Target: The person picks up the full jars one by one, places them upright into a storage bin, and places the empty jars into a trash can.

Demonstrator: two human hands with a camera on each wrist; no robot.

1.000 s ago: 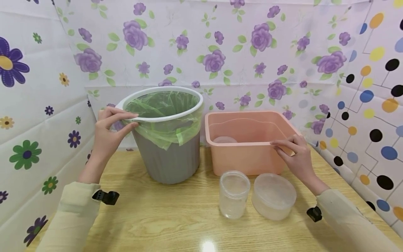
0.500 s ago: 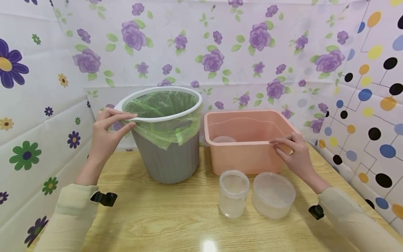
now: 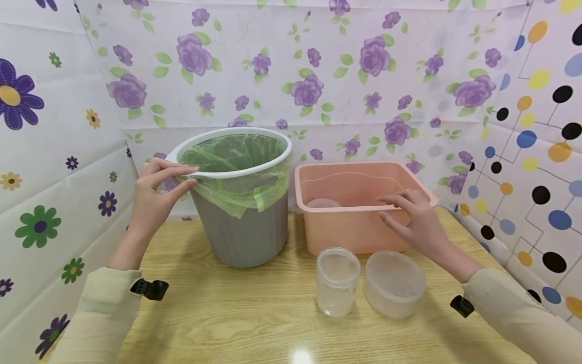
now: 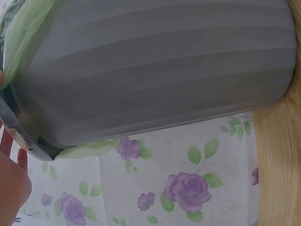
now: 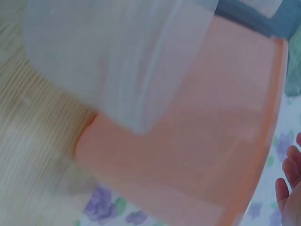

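Observation:
In the head view my left hand (image 3: 152, 199) pinches the white rim (image 3: 236, 173) of a grey trash bin (image 3: 247, 235). A green plastic bag (image 3: 229, 194) lines the bin and folds down outside. My right hand (image 3: 418, 222) hovers at the front of a pink plastic basin (image 3: 352, 231), fingers apart and holding nothing. A round translucent piece (image 3: 323, 203) lies inside the basin, partly hidden by its front wall. Before the basin stand a clear lidded jar (image 3: 336, 285) and a wide, low round container (image 3: 394, 285), below my right hand.
Everything stands on a wood-grain table (image 3: 227, 323). Behind it hangs a purple-flowered cloth (image 3: 273, 55); patterned cloths enclose the left and right sides. The trash bin and basin stand side by side near the back, a narrow gap between them.
My right hand has let go of the basin's front rim, and its fingers have spread and shifted slightly left. The left hand still holds the bin's rim.

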